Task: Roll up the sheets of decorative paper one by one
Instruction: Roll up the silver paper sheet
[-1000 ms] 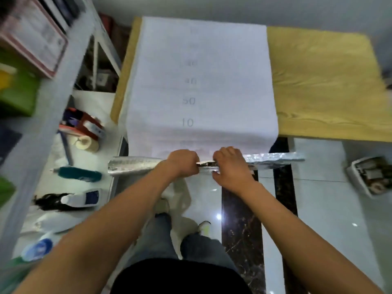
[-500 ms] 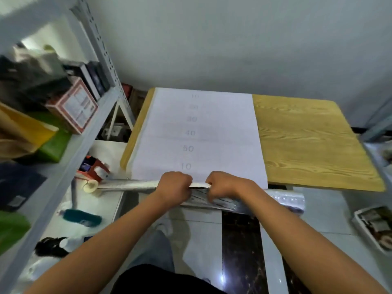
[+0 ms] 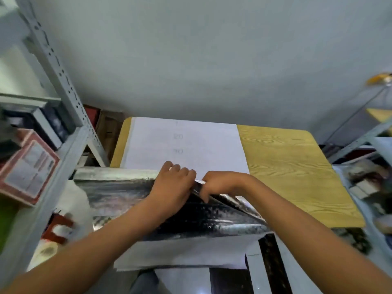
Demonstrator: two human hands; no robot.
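Note:
A shiny silver and black sheet of decorative paper hangs in the air over the table's near edge, its top edge level with my hands. My left hand grips that top edge with curled fingers. My right hand pinches the same edge just to the right. A white sheet with faint printed numbers lies flat on the left half of the wooden table. Its near end droops below the silver sheet.
A grey metal shelf rack with boxes and books stands close on the left. A tape roll and red items lie on its lower shelf. Another rack with clutter is on the right. A wall rises behind the table.
The silver sheet was a tight roll at the table's edge; now it hangs unrolled and higher, lifted by both hands. The camera has tilted up toward the wall.

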